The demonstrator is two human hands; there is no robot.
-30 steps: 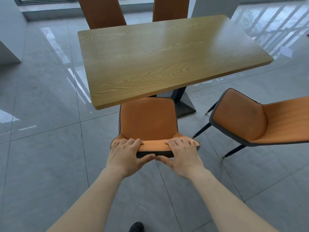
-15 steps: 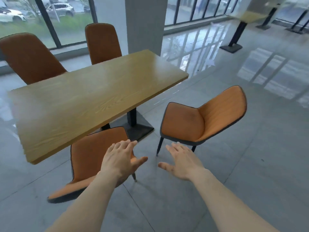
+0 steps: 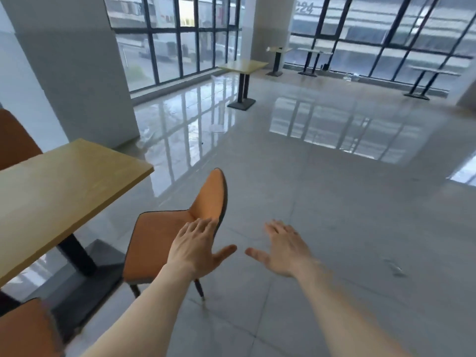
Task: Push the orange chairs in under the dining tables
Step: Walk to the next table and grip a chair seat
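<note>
From my head camera, my left hand [image 3: 197, 249] is spread flat and empty, its fingertips overlapping the backrest of an orange chair [image 3: 164, 238] at my 11 o'clock; whether they touch it I cannot tell. My right hand [image 3: 282, 249] hovers splayed and empty over the grey floor [image 3: 334, 202] at 1 o'clock. That chair stands out beside the tabletop [image 3: 56, 191] at 10 o'clock, seat facing the table.

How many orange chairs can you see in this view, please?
3: one pulled out beside the near table, ahead of the left hand; one at the bottom left corner; one behind the table at the left edge. Others may be out of frame.
</note>
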